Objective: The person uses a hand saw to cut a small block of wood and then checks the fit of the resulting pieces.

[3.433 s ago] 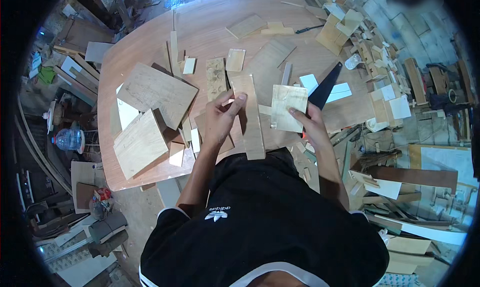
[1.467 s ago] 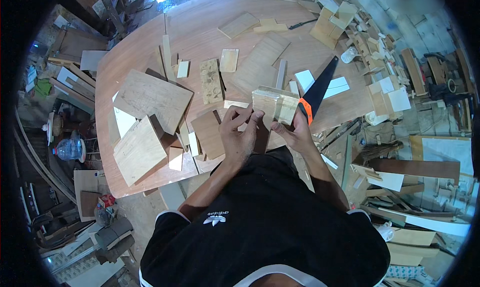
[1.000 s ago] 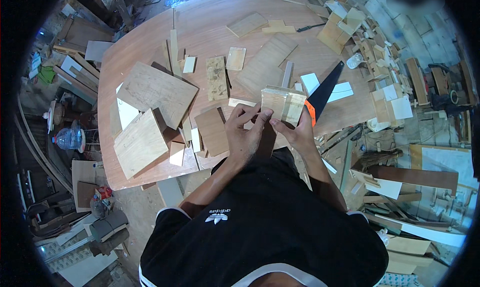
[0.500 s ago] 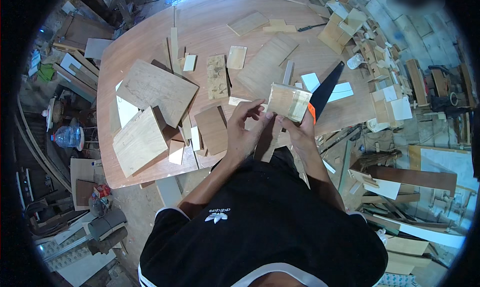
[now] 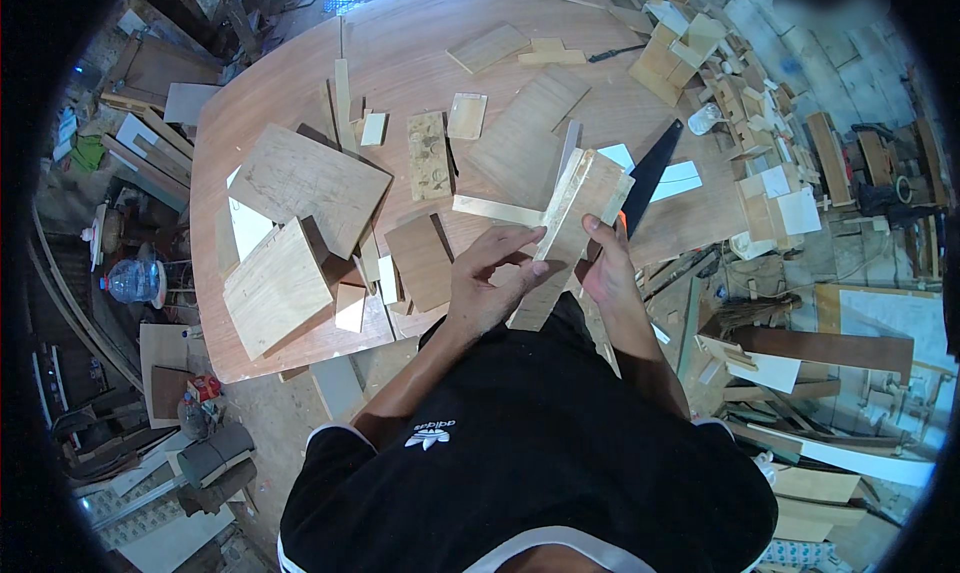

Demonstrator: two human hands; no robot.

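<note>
While the left hand (image 5: 497,281) pinches the left edge of a wooden piece (image 5: 597,191), the right hand (image 5: 609,268) grips its right side, over the table's near part, left of a black-bladed saw (image 5: 657,171).

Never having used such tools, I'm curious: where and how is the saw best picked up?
Probably by its orange handle, coming from the near side of the table: the handle points that way, while the dark blade stretches away from it. The right hand hides part of the handle, so its full shape is unclear.
</note>
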